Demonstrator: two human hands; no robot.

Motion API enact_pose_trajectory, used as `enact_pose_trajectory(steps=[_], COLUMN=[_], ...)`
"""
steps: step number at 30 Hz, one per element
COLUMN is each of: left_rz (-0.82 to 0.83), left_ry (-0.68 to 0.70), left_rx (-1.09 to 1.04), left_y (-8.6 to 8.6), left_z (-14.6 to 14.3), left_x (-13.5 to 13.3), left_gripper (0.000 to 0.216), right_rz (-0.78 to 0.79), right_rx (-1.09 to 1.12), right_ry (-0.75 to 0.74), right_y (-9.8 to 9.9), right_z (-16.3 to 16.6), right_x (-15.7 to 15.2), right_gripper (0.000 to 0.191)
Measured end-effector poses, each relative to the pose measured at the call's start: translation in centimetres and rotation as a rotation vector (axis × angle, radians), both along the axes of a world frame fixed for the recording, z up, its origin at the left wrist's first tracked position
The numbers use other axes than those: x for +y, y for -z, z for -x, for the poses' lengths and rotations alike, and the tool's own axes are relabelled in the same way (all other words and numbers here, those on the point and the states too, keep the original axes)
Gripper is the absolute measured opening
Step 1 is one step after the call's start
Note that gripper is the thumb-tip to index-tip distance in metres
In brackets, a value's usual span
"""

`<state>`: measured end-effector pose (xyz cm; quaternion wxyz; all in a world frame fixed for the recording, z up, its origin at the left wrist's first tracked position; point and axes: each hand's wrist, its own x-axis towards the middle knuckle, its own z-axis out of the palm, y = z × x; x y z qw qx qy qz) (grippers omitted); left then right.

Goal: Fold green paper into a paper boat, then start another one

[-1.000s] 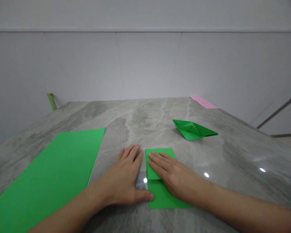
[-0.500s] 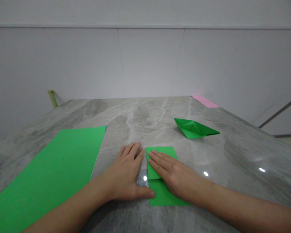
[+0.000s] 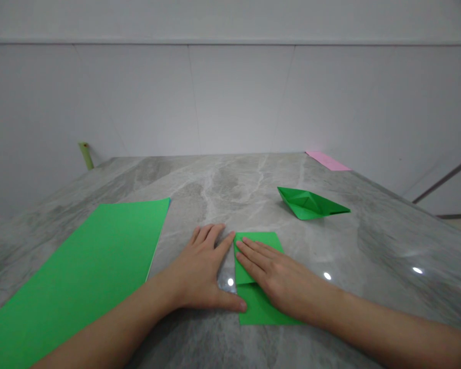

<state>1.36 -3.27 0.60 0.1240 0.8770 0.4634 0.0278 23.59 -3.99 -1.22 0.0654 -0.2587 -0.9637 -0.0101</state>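
Note:
A folded piece of green paper (image 3: pixel 259 308) lies flat in front of me, its upper part doubled over so that a flap edge crosses the middle. My right hand (image 3: pixel 271 269) rests flat on it, fingers straight and side by side, covering much of its right part. At the paper's left edge is my left hand (image 3: pixel 205 274), fingers spread. Its index fingertip meets the top left corner and its thumb tip touches the lower left edge. Behind the right hand stands a folded green paper boat (image 3: pixel 311 204), touched by neither hand.
Large green paper sheets (image 3: pixel 96 261) lie on the left, partly under my left forearm. A pink paper (image 3: pixel 328 161) is at the far right corner of the grey marble table (image 3: pixel 223 189). A light green object (image 3: pixel 86 156) stands near the far left edge, by the wall.
My left index finger has shifted right, onto the paper's top left corner. The right hand stays flat on the paper. The whole view has moved slightly.

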Motion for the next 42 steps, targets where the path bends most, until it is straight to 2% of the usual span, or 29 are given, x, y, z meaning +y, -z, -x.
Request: enact_pose_trajectory(steps=[18, 42], left_rz=[-0.008, 0.011], left_ry=[0.005, 0.005], left_rx=[0.020, 0.000], left_y=[-0.07, 0.00], left_z=[0.12, 0.19], left_x=[0.00, 0.09], left_gripper=[0.124, 0.114], right_rz=[0.079, -0.028], right_rx=[0.030, -0.013], right_ry=[-0.022, -0.034], right_y=[-0.19, -0.38], right_z=[-0.52, -0.26], right_x=[-0.16, -0.27], right_gripper=[0.045, 0.042])
